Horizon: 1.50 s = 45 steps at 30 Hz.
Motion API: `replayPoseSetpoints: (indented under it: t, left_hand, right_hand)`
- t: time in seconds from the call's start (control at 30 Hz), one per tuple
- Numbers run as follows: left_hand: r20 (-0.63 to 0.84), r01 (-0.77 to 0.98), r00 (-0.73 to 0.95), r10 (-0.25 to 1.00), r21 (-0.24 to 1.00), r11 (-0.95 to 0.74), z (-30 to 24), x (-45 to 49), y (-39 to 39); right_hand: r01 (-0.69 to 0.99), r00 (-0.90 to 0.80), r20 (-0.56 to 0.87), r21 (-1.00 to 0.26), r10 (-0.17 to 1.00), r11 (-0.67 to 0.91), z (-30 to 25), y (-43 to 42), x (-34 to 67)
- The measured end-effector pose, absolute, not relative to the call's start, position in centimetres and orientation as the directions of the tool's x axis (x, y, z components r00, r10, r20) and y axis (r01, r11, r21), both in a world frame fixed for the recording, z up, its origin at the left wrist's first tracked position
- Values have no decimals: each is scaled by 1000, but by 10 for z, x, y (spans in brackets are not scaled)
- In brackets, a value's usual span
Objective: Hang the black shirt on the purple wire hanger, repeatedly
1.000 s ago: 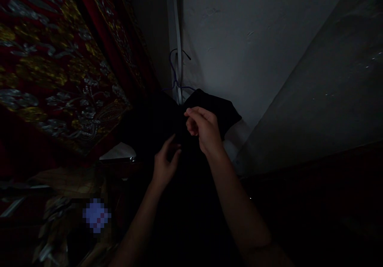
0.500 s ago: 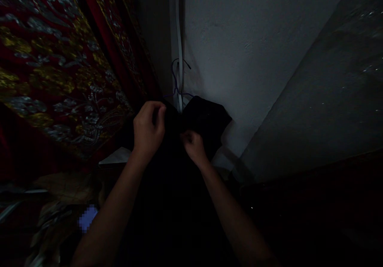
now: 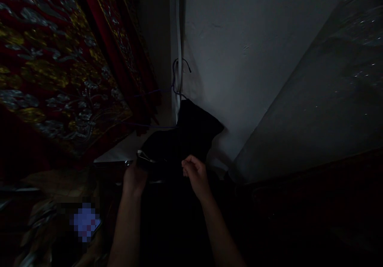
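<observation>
A black garment hangs on a thin wire hanger against a pale wall. The hanger's left shoulder is bare, and the cloth there has slid down. My left hand grips the lowered left side of the garment, its fingers buried in the dark fabric. My right hand is closed in a pinch on the cloth near the middle front, just below the covered right shoulder. The lower part of the garment is lost in shadow.
Red fabric with gold and silver embroidery hangs at the left. A white vertical strip runs up the wall corner. A grey slanted panel stands at the right. Below lies dark clutter with a blurred pale patch.
Both hands have dropped lower. The left side of the garment has come off the hanger and slid down with my left hand, leaving the hanger's left arm bare.
</observation>
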State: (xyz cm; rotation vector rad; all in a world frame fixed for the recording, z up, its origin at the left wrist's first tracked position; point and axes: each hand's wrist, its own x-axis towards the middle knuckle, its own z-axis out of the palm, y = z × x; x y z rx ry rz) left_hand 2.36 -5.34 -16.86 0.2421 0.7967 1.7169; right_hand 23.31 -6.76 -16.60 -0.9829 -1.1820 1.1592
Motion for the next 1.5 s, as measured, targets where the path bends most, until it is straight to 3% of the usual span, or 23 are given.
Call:
replayPoseSetpoints:
  t: [0.13,0.23,0.37,0.47,0.53,0.63,0.73,0.83,0.9,1.03,1.13,1.2,1.37,1.5]
  left_hand:
    - [-86,-741,-300,950,648,-175,-150,66,-61]
    - [60,-627,-271,961,746,-224,-135,96,-77]
    - [257,-287,-253,933,900,-326,-124,116,-94]
    - [468,-23,-182,865,877,-479,-118,112,-94]
    - [526,74,-150,837,851,-521,-118,106,-88]
    - [478,18,-98,873,878,-478,-129,98,-78]
    - [279,-96,100,955,958,-270,-149,91,-76]
    - [58,61,334,941,995,-83,-168,79,-84]
    - [3,222,450,893,968,-115,-176,67,-93]
    - [-2,406,537,844,877,-256,-178,34,-103]
    - [20,497,415,910,833,-245,-166,9,-99]
    - [67,511,310,948,830,-226,-149,-2,-97]
    - [183,505,141,973,832,-230,-107,-18,-93]
    - [33,581,177,984,803,-132,-98,-37,-83]
  right_hand:
    - [-19,145,211,-976,967,216,-164,-65,242]
    - [8,-3,293,-956,956,293,-159,-75,237]
    - [-12,-206,325,-944,923,330,-149,-87,226]
    - [-11,-241,303,-951,922,309,-140,-84,226]
    - [-27,-189,267,-963,945,267,-134,-79,231]
    - [-94,-84,89,-992,992,81,-122,-73,242]
    - [-73,-296,-49,-995,954,-74,-99,-72,259]
    - [100,-695,-55,-995,717,20,-67,-69,283]
    - [193,-787,-56,-968,615,159,-46,-63,301]
    - [315,-660,146,-837,737,448,-25,-33,327]
    - [399,-403,449,-698,797,595,-37,-1,323]
    - [421,-289,561,-654,776,629,-55,20,312]
    - [452,-274,545,-654,792,606,-88,47,295]
    - [432,-321,478,-695,818,575,-73,41,314]
